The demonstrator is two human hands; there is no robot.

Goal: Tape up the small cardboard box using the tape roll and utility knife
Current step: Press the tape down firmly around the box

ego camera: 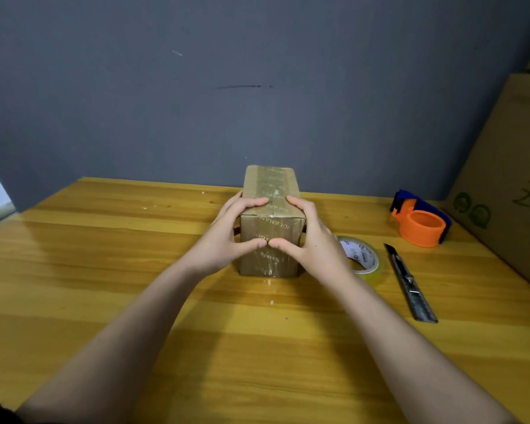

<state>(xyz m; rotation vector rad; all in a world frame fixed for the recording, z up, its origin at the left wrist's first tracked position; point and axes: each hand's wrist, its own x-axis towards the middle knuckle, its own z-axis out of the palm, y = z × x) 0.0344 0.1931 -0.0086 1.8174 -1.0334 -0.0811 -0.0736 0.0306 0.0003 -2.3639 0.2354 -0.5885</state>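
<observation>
A small brown cardboard box (pixel 270 185) stands on the wooden table (pixel 104 270), with shiny clear tape running over its top and down its near face. My left hand (pixel 227 237) clasps the box's left side, fingers on the top edge and thumb on the near face. My right hand (pixel 312 240) clasps the right side the same way, and the two thumbs almost meet. A clear tape roll (pixel 363 258) lies flat just right of my right hand. The utility knife (pixel 409 281) lies further right, blade end pointing away.
An orange and blue tape dispenser (pixel 421 221) sits at the back right. A large cardboard carton (pixel 508 185) stands at the table's right edge. A grey wall (pixel 227 87) closes the far side.
</observation>
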